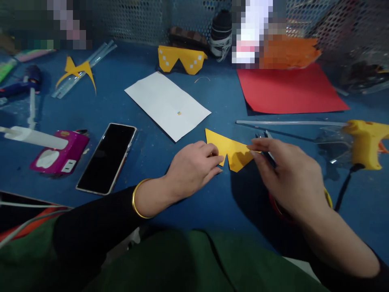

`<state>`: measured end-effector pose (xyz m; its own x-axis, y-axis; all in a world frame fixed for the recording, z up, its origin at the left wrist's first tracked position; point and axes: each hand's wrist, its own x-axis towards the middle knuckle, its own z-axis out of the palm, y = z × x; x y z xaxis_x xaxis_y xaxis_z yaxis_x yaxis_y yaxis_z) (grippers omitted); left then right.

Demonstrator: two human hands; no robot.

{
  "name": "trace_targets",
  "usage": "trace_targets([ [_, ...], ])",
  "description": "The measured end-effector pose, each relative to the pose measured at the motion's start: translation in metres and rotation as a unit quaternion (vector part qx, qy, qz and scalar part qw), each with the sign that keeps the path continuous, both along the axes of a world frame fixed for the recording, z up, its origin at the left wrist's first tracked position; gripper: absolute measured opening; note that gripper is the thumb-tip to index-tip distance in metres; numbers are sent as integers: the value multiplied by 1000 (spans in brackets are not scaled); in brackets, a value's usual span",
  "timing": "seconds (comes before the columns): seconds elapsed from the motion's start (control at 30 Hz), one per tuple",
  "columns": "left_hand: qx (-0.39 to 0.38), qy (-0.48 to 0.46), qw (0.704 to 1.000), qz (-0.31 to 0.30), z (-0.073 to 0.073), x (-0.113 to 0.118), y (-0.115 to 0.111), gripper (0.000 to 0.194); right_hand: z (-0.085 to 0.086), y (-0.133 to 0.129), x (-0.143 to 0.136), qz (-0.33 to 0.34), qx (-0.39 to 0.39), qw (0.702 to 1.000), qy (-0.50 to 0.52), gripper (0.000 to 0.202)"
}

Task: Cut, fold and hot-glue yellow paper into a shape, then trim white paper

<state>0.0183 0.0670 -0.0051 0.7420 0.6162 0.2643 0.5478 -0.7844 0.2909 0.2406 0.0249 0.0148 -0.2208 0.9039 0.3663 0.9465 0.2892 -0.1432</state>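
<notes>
A yellow paper cutout (234,152), mask-shaped with a notch in its lower edge, lies on the blue table in front of me. My left hand (196,168) has its curled fingers on the cutout's left part, beside the notch. At the right end, my right hand (288,174) pinches the cutout's tip between thumb and fingers. Metal points (267,138) show behind the right hand, and a red and yellow rim (328,198) shows beneath it. They look like parts of scissors, mostly hidden; I cannot tell whether the hand holds them.
White paper (167,103) lies ahead, with a dotted yellow mask (182,60) beyond. At left are a phone (107,158), a purple device (62,152) and a blue glue gun (30,81). Red paper (291,91) and a yellow glue gun (363,142) are at right.
</notes>
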Motion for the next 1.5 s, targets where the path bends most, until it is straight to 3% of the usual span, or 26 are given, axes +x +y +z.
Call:
trace_targets([
  [0.07,-2,-2,1000,1,-1,0,0,19,0,1,3,-4,11,1000,29,17],
  [0.13,-5,-7,1000,6,-1,0,0,19,-1,0,0,69,1,997,34,16],
  [0.2,-13,-11,1000,10,-1,0,0,19,-2,-1,-6,141,-11,990,-5,23],
  [0.3,-28,-17,999,18,-1,0,0,17,-2,-4,-14,176,-35,981,-80,29],
  [0.47,-9,-27,999,24,-1,-1,2,17,-2,-2,-12,176,-57,980,-74,27],
  [0.73,175,42,983,-23,2,5,0,26,-9,0,-7,188,3,981,-55,24],
  [1.23,242,62,968,-20,1,8,-5,24,-11,-8,-26,183,45,978,-88,27],
  [1.33,240,62,968,-35,1,6,-6,24,-12,-10,-28,171,18,983,-68,26],
  [1.5,224,52,972,-41,-2,3,-3,23,0,-4,-16,134,-110,984,43,23],
])
